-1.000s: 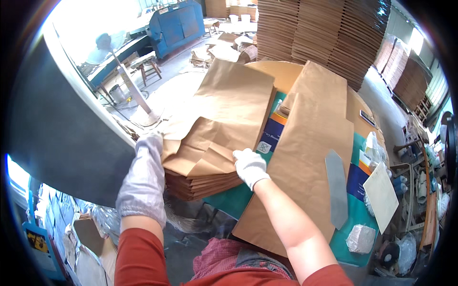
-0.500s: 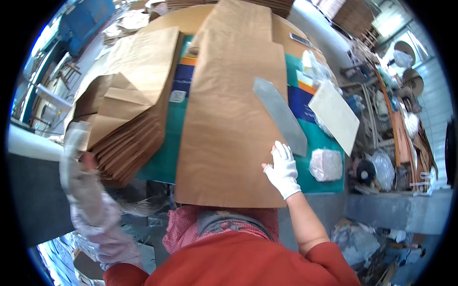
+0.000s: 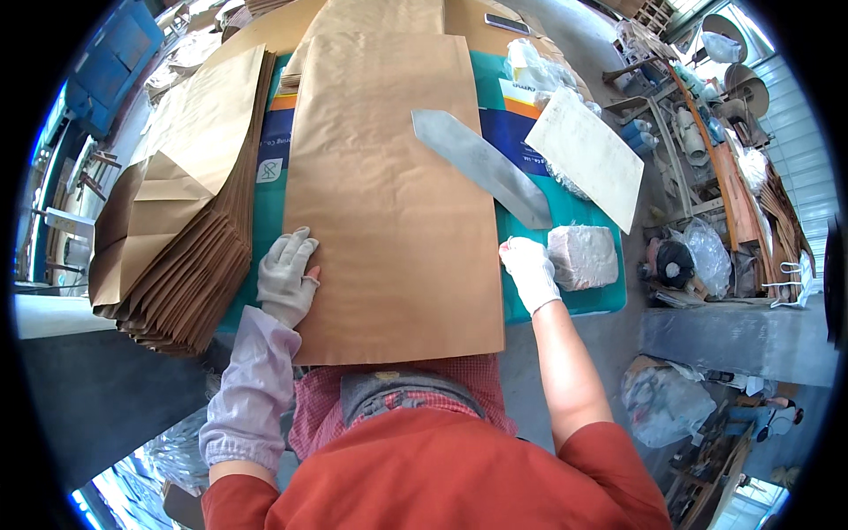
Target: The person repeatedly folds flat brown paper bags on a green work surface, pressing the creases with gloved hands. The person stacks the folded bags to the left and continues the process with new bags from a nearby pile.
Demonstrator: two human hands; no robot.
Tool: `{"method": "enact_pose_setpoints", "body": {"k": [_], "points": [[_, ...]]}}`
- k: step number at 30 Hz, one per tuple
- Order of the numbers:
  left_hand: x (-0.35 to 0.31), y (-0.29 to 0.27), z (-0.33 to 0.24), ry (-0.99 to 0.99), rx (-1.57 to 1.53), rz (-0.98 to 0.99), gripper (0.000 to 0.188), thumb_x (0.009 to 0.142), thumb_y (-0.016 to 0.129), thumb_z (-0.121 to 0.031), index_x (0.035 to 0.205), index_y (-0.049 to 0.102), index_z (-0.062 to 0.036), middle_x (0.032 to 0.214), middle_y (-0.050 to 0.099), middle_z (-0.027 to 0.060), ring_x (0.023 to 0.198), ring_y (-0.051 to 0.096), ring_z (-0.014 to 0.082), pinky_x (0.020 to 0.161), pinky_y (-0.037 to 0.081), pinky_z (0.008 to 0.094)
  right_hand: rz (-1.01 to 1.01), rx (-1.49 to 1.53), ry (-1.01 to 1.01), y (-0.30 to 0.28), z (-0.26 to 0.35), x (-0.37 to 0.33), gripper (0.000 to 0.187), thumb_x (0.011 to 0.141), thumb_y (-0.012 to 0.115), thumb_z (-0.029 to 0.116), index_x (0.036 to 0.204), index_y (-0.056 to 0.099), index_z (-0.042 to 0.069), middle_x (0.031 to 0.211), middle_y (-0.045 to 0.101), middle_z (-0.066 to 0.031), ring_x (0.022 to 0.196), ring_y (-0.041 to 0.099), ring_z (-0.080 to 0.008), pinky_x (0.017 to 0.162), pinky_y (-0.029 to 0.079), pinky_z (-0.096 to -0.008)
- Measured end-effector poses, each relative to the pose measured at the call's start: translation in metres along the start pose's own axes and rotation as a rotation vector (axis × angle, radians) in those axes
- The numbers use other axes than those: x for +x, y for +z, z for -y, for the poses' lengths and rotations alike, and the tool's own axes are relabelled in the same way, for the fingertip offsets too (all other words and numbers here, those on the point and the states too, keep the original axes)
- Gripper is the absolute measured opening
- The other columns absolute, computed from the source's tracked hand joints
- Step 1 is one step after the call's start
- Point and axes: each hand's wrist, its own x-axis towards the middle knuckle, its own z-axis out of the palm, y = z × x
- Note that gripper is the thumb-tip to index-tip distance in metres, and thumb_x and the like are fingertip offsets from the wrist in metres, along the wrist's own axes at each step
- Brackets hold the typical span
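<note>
A large brown paper sheet or flat bag [image 3: 397,230] lies lengthwise in front of me, its near edge overhanging my lap. My left hand [image 3: 289,276], in a white glove with bare fingertips, rests on its left edge; the fingers are stretched out and the thumb lies over the paper. My right hand [image 3: 530,272], gloved likewise, is closed just beside the right edge. Whatever its curled fingers hold, if anything, is hidden. A flat grey metal plate with angled ends [image 3: 481,168] lies slantwise across the paper's right edge. Beside my right hand sits a plastic-wrapped whitish block [image 3: 583,257].
To the left stands a thick stack of folded brown paper bags [image 3: 190,212]. A pale rectangular board [image 3: 587,155] lies at the right, near crumpled clear plastic [image 3: 534,69]. A phone [image 3: 507,23] is at the far side. Green printed sheeting [image 3: 592,302] covers the table.
My left hand has come from the folded stack to the paper's left edge. My right hand has moved off the paper to beside its right edge, and its fingers have curled in.
</note>
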Motion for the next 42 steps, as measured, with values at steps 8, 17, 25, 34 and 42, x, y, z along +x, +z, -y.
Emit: {"method": "enact_pose_setpoints", "body": {"k": [8, 17, 25, 34, 42], "points": [[-0.002, -0.001, 0.002, 0.002, -0.029, -0.005, 0.053, 0.07, 0.081, -0.005, 0.12, 0.066, -0.0072, 0.138, 0.064, 0.0126, 0.124, 0.059, 0.0348, 0.1, 0.051, 0.0459, -0.055, 0.209, -0.136, 0.006, -0.013, -0.023, 0.02, 0.09, 0.074, 0.018, 0.103, 0.072, 0.002, 0.092, 0.075, -0.0116, 0.085, 0.071, -0.021, 0.078, 0.055, -0.0347], [-0.002, 0.003, 0.0, 0.019, -0.015, -0.032, 0.052, 0.07, 0.08, -0.004, 0.12, 0.067, -0.0072, 0.135, 0.065, 0.0126, 0.123, 0.06, 0.0347, 0.1, 0.052, 0.0454, 0.032, 0.142, -0.034, 0.009, -0.036, 0.002, 0.023, 0.092, 0.068, 0.029, 0.086, 0.073, 0.007, 0.075, 0.07, -0.0114, 0.065, 0.065, -0.0247, 0.062, 0.049, -0.0392], [-0.003, 0.005, -0.004, 0.005, 0.002, -0.03, 0.051, 0.073, 0.08, -0.004, 0.122, 0.067, -0.0078, 0.137, 0.065, 0.012, 0.125, 0.06, 0.0346, 0.104, 0.051, 0.045, 0.098, 0.265, -0.058, -0.002, -0.038, 0.001, 0.017, 0.088, 0.073, 0.014, 0.102, 0.073, 0.006, 0.084, 0.073, -0.0108, 0.073, 0.068, -0.0252, 0.067, 0.052, -0.0358], [-0.005, -0.042, 0.006, -0.034, -0.021, 0.316, 0.05, 0.075, 0.069, 0.003, 0.123, 0.07, -0.0112, 0.138, 0.067, 0.0044, 0.135, 0.055, 0.0328, 0.113, 0.045, 0.0434, -0.224, -0.241, -0.916, 0.017, -0.02, -0.035, 0.014, 0.076, 0.074, 0.006, 0.087, 0.072, 0.014, 0.092, 0.073, -0.0051, 0.088, 0.069, -0.0304, 0.071, 0.056, -0.0416], [0.006, -0.036, 0.031, -0.909, -0.533, 0.367, 0.019, 0.096, 0.071, -0.022, 0.092, 0.073, -0.0032, 0.072, 0.068, 0.003, 0.06, 0.06, 0.0137, 0.06, 0.05, 0.0332, 0.081, -0.02, -0.131, -0.005, 0.025, -0.004, 0.031, 0.09, 0.075, 0.035, 0.09, 0.071, 0.004, 0.076, 0.07, -0.0158, 0.077, 0.068, -0.0352, 0.071, 0.052, -0.0442]]}}
